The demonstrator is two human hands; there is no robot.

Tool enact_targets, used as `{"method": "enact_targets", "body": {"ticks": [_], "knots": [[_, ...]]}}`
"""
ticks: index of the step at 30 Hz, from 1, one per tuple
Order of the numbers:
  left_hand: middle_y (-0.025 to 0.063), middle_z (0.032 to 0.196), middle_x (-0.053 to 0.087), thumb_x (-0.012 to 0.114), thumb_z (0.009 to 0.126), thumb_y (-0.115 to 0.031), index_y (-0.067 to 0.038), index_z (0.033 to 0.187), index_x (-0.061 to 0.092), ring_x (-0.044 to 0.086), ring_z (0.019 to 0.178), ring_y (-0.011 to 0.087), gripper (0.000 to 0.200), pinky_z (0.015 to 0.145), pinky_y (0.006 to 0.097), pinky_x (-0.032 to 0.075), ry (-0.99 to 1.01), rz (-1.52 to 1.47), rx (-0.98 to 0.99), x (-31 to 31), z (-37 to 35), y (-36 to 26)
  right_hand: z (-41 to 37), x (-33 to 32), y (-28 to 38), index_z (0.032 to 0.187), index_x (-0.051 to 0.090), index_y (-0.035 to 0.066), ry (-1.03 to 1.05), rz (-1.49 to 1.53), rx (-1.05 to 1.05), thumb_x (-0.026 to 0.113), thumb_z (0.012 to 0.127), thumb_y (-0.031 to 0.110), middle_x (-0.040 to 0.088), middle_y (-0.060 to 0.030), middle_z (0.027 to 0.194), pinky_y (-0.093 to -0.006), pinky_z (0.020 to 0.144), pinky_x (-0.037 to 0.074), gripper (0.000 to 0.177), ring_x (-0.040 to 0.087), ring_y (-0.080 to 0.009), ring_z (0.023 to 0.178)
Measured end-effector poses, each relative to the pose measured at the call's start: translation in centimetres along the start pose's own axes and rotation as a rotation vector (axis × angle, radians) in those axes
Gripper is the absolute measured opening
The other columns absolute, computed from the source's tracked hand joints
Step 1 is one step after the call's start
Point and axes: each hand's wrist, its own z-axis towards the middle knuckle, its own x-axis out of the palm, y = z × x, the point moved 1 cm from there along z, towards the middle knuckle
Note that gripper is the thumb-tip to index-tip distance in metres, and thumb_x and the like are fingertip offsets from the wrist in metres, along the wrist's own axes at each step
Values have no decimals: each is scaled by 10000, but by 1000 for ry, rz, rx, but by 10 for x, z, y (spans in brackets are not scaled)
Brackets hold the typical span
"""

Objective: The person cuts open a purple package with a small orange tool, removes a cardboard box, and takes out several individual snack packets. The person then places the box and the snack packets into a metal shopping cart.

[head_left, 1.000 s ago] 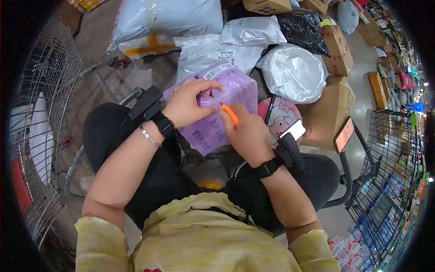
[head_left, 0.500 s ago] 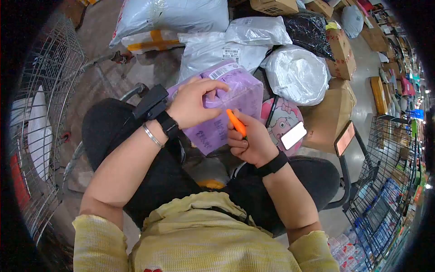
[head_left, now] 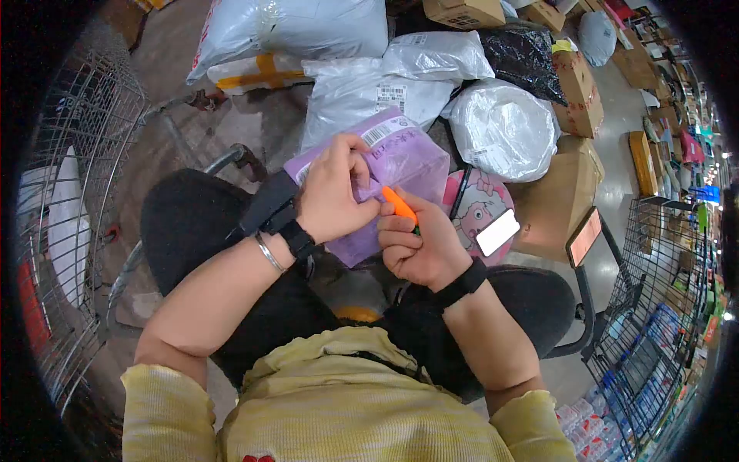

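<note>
Wire cart (head_left: pixel 69 192) at far left of frame. Centre: L hand (head_left: pixel 335 196) on top of purple parcel (head_left: pixel 404 158), fingers curled, tips gripping its wrap. Parcel sits on person's lap, mid-frame, barcode label up. R hand (head_left: pixel 416 246) just right and below, fingers closed tight round orange cutter (head_left: pixel 400 206), tip at parcel's side. Pink cartoon item (head_left: pixel 481 204) beside R hand. White poly bags (head_left: pixel 500 127) in upper centre. Wire basket (head_left: pixel 654 262) at far right.

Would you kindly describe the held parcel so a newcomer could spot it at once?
Start at the heap of white plastic bags on the floor. Just below it in view, the left hand grips a parcel. It is the only lilac one, with a barcode label.
</note>
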Motion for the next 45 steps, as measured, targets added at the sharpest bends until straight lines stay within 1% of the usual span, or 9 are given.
{"method": "enact_targets", "body": {"ticks": [7, 13, 17, 19, 20, 22, 25, 38, 45], "knots": [[53, 689, 527, 729, 596, -62, -62, 1031, 405, 543, 641, 237, 542, 577, 346, 422, -91, -56, 31, 6, -7, 0, -6, 4, 5, 829, 537, 111, 7, 9, 31, 470, 993, 382, 372, 62, 529, -210, 363, 197, 324, 285, -62, 382], [63, 739, 558, 793, 599, -138, -70, 932, 508, 543, 763, 266, 444, 692, 360, 441, 33, 65, 52, 11, -11, 2, -84, 70, 45, 890, 453, 120, 747, -283, -279, 291, 1043, 409, 406, 20, 535, -219, 380, 235, 366, 319, -57, 374], [62, 886, 594, 883, 603, -289, -107, 894, 641, 533, 920, 269, 420, 800, 355, 446, -16, 403, 143, -13, 9, 17, -68, 28, 42, 869, 508, 118, 148, -690, -522, 388, 1029, 412, 426, 48, 558, -212, 414, 271, 356, 348, -62, 414], [70, 851, 596, 841, 623, -294, -143, 870, 640, 541, 895, 310, 352, 764, 386, 447, -5, 303, 54, -20, 19, 26, -33, 18, 28, 814, 545, 90, -298, -1194, -861, 545, 957, 456, 517, -60, 536, -285, 386, 341, 393, 446, -184, 383], [67, 867, 602, 822, 660, -275, -127, 904, 635, 546, 910, 308, 340, 784, 395, 453, -39, 355, 155, -22, 21, 27, -18, 7, 24, 814, 545, 90, -302, -1190, -857, 545, 957, 456, 517, -60, 536, -285, 386, 341, 393, 446, -184, 383], [65, 881, 607, 810, 679, -270, -122, 921, 633, 550, 905, 303, 334, 787, 393, 457, -15, 361, 118, -22, 21, 22, 1, -9, 21, 824, 562, 78, -451, -1719, -1397, 575, 943, 405, 577, -141, 567, -376, 427, 437, 348, 571, -294, 464], [63, 893, 615, 779, 722, -252, -109, 933, 635, 561, 892, 289, 293, 782, 383, 464, -7, 346, 87, -20, 18, 19, 12, -20, 13, 944, 584, 62, -714, -2135, -1433, 578, 947, 297, 601, -166, 640, -452, 529, 481, 235, 628, -345, 598], [52, 738, 599, 672, 853, -228, -69, 909, 665, 563, 694, 192, 169, 645, 320, 454, -23, 56, -30, -14, 21, 21, 25, -8, 5, 875, 560, 76, -641, -2224, -1580, 589, 931, 321, 588, -165, 603, -465, 489, 466, 253, 602, -374, 569], [55, 705, 594, 673, 857, -254, -87, 921, 668, 556, 635, 195, 179, 616, 338, 451, -10, 86, -69, -12, 24, 24, 27, -5, -1, 826, 545, 98, -843, -2373, -1534, 584, 929, 338, 591, -131, 571, -439, 455, 473, 264, 610, -321, 514]]}}
